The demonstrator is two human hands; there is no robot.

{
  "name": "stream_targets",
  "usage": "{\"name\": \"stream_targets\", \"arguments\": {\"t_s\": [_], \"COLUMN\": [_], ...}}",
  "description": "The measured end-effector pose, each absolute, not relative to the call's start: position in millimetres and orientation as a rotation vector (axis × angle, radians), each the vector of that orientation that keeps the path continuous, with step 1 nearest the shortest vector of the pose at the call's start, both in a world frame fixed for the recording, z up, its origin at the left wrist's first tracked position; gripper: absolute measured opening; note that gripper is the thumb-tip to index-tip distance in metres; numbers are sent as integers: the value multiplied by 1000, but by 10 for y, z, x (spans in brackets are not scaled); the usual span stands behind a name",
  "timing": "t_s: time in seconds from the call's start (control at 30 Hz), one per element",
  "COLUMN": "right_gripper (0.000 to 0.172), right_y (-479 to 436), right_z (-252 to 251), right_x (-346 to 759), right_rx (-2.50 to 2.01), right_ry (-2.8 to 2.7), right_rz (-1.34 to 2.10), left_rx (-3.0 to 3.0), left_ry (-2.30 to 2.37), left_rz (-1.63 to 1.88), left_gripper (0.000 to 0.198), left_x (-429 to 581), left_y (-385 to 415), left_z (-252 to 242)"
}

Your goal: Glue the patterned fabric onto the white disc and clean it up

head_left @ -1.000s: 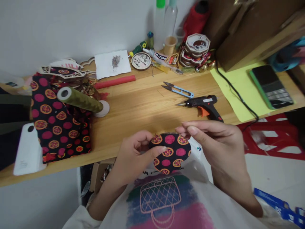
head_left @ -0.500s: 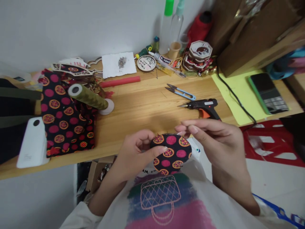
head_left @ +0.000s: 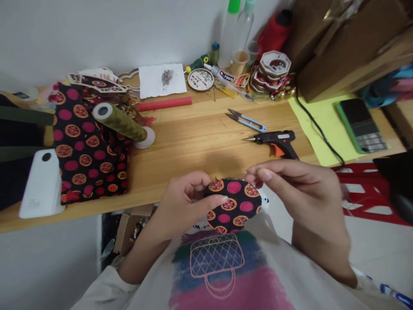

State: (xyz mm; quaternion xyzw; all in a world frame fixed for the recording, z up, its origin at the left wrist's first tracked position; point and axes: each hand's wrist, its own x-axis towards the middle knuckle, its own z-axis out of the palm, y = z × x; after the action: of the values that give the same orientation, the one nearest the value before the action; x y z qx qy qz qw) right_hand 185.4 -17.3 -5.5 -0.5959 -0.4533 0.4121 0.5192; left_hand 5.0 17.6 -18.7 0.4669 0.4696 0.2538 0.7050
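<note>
My left hand (head_left: 190,202) pinches a round, fabric-covered disc (head_left: 234,206) by its left side, thumb on top and fingers behind. Its cloth is black with magenta and orange flower circles, and loose threads stand up along the top edge. At the disc's upper right edge, my right hand (head_left: 297,193) has thumb and forefinger pressed together. Whatever lies between those fingertips is too small to make out. Beyond my hands on the wooden table lie a black glue gun (head_left: 274,142) with an orange trigger and blue thread snips (head_left: 247,120).
At left are folded matching fabric (head_left: 77,150), an olive ribbon roll (head_left: 121,125) and a white power bank (head_left: 41,185). A glue tube (head_left: 222,74), bottles and stacked octagonal pieces (head_left: 274,64) line the wall. A black cable (head_left: 318,122) crosses yellow paper (head_left: 305,129) beside a phone (head_left: 361,125).
My right hand has shifted slightly right, its fingertips still at the disc's edge. A clear bit seen at those fingertips earlier is no longer visible. The left hand keeps its hold; the view moved slightly.
</note>
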Motion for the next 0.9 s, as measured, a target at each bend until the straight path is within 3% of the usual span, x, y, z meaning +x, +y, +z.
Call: {"name": "stream_targets", "arguments": {"t_s": [0.33,0.43,0.53,0.7,0.9], "right_gripper": [8,16,23,17,21], "right_y": [-23,183,534,1351,2319], "right_z": [-49,89,284,580,573], "right_x": [1912,1943,1988,1914,1461], "right_rx": [-1420,-1383,-1400,-1421,-1573], "right_ry": [-1063,-1289,-1498,-1688,-1955], "right_rz": [1032,1061,1114,1216,1215], "left_rx": [1073,1124,1156,1169,1060], "left_ry": [1043,1035,1013,1136,1171], "left_rz": [526,539,575,655,711], "left_gripper": [20,20,22,21,22], "left_x": [36,8,-46,-222,-464], "left_y": [217,288,407,605,703], "left_z": [-185,-195,-211,-249,-372]}}
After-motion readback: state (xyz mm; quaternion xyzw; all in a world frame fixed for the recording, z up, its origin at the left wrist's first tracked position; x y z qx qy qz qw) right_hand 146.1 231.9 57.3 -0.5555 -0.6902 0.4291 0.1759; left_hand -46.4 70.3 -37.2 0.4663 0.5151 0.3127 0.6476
